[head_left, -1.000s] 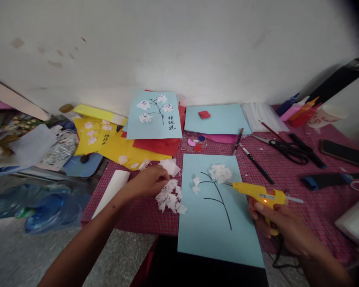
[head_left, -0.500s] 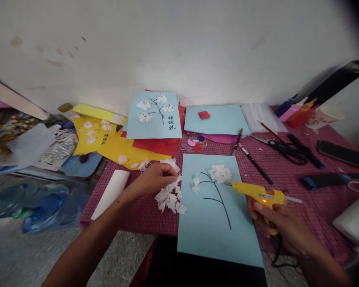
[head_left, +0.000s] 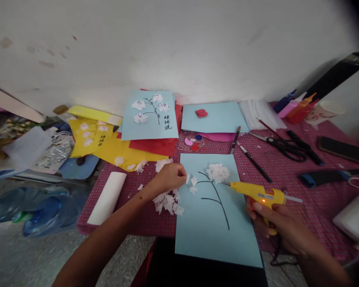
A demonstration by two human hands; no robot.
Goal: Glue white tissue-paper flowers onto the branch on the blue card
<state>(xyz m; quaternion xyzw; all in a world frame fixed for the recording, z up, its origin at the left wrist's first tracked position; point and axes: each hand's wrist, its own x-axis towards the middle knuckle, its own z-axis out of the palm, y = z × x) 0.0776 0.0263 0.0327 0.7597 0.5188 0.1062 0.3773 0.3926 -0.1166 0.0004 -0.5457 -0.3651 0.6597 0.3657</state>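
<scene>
My right hand (head_left: 272,217) is wrapped round a yellow hot glue gun (head_left: 257,192) with its red light lit; the nozzle points left over a light blue sheet (head_left: 215,243). On that sheet are black drawn stems (head_left: 219,202), a full white paper blossom (head_left: 217,173) and a few white scraps (head_left: 193,184) at the left stem tip. Just left of these scraps, my left hand (head_left: 175,175) pinches a small white paper piece (head_left: 187,178), mostly hidden by the fingers. Beneath that hand lies a heap of torn white paper (head_left: 168,202), partly over the sheet's left edge.
A white paper roll (head_left: 107,197) lies at the table's left edge. At the back stand a finished blue flower card (head_left: 149,129) and more blue sheets (head_left: 217,119). To the right lie a pen (head_left: 255,163), scissors (head_left: 284,149) and glue sticks (head_left: 259,113). The gun's cord (head_left: 278,255) hangs at the front.
My left hand has moved right from the heap of torn paper to the blue sheet's left edge, a white piece now in its fingers. The glue gun stays nearly still.
</scene>
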